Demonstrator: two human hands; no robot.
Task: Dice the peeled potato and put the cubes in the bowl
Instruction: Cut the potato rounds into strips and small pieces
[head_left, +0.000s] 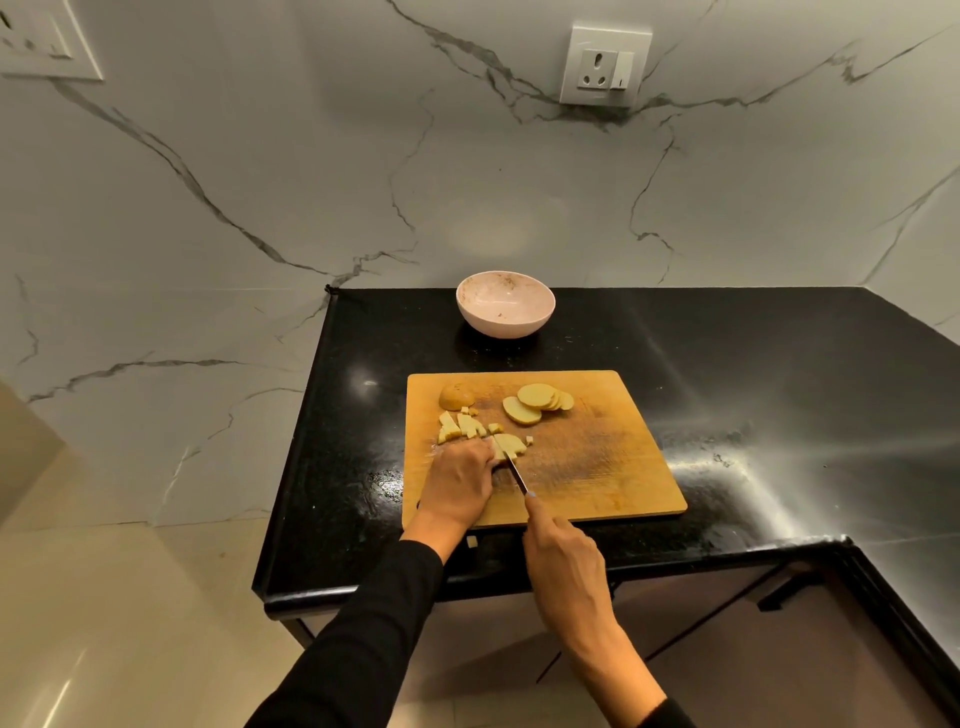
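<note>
Wooden cutting board (597, 467) on a black countertop (753, 364), marble wall behind. Left hand (460, 480), fingers curled down, pressing a potato slice (511, 445) flat on the board's near left part. Right hand (563, 564) wrapped around the handle of a knife (517, 475), forefinger stretched along the top, blade tip resting on that slice. Cut potato pieces (462, 426) just beyond the left hand; potato end piece (456, 397) and a fanned row of round slices (537, 402) farther back. Pink bowl (505, 304) behind the board, no cubes inside.
</note>
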